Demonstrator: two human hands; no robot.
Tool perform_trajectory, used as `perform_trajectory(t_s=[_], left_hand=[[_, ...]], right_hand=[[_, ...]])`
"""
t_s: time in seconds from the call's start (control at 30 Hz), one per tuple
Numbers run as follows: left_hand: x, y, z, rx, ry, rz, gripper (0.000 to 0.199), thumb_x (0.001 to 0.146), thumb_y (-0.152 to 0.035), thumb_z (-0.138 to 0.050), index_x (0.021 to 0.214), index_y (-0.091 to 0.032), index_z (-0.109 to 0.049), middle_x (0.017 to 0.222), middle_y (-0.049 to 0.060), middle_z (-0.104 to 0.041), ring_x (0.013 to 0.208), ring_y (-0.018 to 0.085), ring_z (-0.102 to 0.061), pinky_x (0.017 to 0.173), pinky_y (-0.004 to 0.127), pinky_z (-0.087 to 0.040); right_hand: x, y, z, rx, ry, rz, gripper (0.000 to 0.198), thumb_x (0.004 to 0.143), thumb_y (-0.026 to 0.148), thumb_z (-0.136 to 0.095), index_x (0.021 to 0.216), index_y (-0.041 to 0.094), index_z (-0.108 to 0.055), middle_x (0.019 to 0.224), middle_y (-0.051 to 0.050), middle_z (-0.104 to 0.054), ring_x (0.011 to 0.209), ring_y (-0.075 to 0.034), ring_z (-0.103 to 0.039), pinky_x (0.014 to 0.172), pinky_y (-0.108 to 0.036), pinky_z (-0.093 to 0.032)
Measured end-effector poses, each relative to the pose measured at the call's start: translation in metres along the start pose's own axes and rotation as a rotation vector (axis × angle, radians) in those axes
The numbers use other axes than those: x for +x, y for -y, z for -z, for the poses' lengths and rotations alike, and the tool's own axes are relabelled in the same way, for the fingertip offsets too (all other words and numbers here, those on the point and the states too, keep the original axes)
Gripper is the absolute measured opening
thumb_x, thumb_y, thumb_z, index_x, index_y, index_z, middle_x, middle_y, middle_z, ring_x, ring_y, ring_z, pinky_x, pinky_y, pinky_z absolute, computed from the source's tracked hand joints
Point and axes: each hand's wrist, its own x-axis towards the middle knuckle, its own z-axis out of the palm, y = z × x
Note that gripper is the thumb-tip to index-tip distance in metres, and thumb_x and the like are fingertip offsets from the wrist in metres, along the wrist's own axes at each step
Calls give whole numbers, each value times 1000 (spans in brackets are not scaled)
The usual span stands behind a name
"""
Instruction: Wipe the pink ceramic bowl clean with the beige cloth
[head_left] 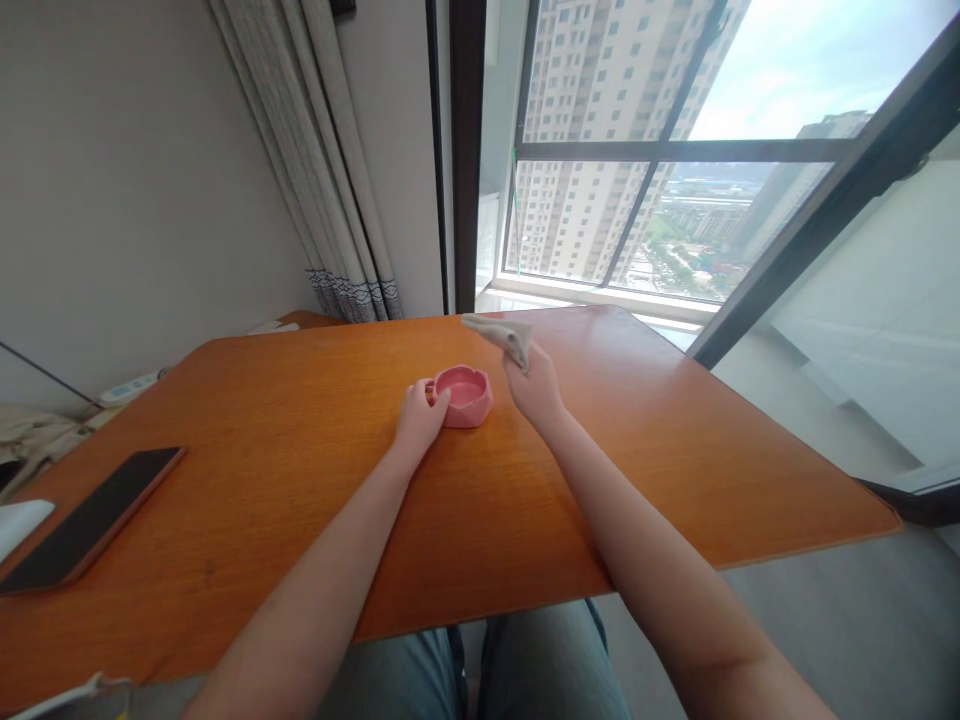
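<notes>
A pink ashtray [466,410] with faceted sides stands upright on the wooden table [300,450]. My left hand [421,415] grips its left side, with the thumb at the near edge and the fingers around the far side. To the right of the ashtray, and apart from it, my right hand [534,385] is closed on a light grey cloth [504,332]. The folded cloth sticks out to the left above the tabletop, behind the ashtray. Part of the cloth is hidden inside my fingers.
At the table's left lies a long dark flat slab [97,515] with a brownish edge, beside a white object [22,525]. A white power strip [131,388] is beyond the left edge. Grey curtains [330,170] and a large window [600,150] stand behind the table.
</notes>
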Motion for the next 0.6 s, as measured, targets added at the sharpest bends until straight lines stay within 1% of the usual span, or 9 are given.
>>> perform_trajectory(t_s=[0.07, 0.1, 0.13, 0.2, 0.23, 0.3, 0.43, 0.53, 0.6], left_hand=[[-1, 1, -1, 31, 35, -16, 34, 81, -41, -53, 103, -15, -55, 107, 14, -61, 101, 25, -56, 92, 43, -42], [-2, 1, -1, 25, 48, -20, 35, 83, -43, -51, 105, -16, -56, 107, 14, -62, 101, 25, -57, 91, 43, -43], [-4, 1, 0, 14, 58, -20, 37, 84, -45, -50, 107, -17, -55, 107, 13, -63, 100, 25, -58, 89, 42, -43], [-6, 1, 0, -4, 64, -11, 39, 85, -47, -48, 110, -18, -54, 106, 12, -64, 99, 25, -60, 87, 41, -45], [-6, 2, 0, -7, 65, -8, 39, 85, -47, -47, 111, -19, -53, 106, 12, -65, 99, 25, -60, 86, 42, -45], [-6, 3, -1, -23, 69, -10, 38, 85, -47, -47, 112, -20, -53, 107, 12, -65, 100, 26, -60, 87, 42, -45], [-5, 5, -2, -136, 68, 15, 35, 84, -41, -51, 110, -18, -55, 110, 11, -65, 103, 24, -60, 90, 40, -45], [-7, -4, -5, -279, 30, 61, 35, 81, -36, -55, 111, -18, -53, 116, 11, -62, 108, 22, -58, 93, 38, -45], [-12, -14, -8, -442, -35, 140, 43, 80, -35, -56, 120, -21, -46, 120, 10, -59, 107, 20, -59, 90, 34, -47]], right_hand=[[-7, 6, -7, -317, 190, 152, 20, 82, 19, -46, 88, 23, -64, 93, -3, -68, 98, -23, -59, 108, -51, -24], [-10, 8, -12, -450, 264, 192, 18, 81, 17, -48, 86, 23, -64, 91, -3, -68, 95, -23, -59, 109, -53, -20], [-12, 8, -17, -540, 331, 198, 16, 80, 17, -50, 84, 23, -65, 89, -4, -68, 94, -23, -59, 107, -55, -20], [-14, 5, -26, -620, 403, 190, 11, 81, 24, -56, 85, 22, -65, 87, -6, -68, 93, -24, -58, 102, -51, -28], [-15, 2, -30, -628, 425, 199, 12, 80, 30, -60, 87, 21, -66, 88, -7, -68, 93, -25, -58, 98, -48, -33], [-13, -6, -35, -637, 451, 229, 19, 78, 36, -65, 89, 20, -66, 91, -9, -68, 92, -25, -57, 89, -41, -38], [-12, -18, -38, -711, 457, 233, 12, 78, 19, -62, 89, 19, -65, 96, -10, -68, 90, -26, -56, 79, -36, -40], [-15, -17, -39, -738, 425, 262, 15, 77, 13, -58, 90, 19, -64, 98, -9, -67, 90, -26, -54, 79, -37, -40], [-17, -13, -42, -768, 358, 306, 14, 82, 13, -53, 91, 18, -63, 94, -9, -65, 90, -25, -52, 83, -39, -39]])
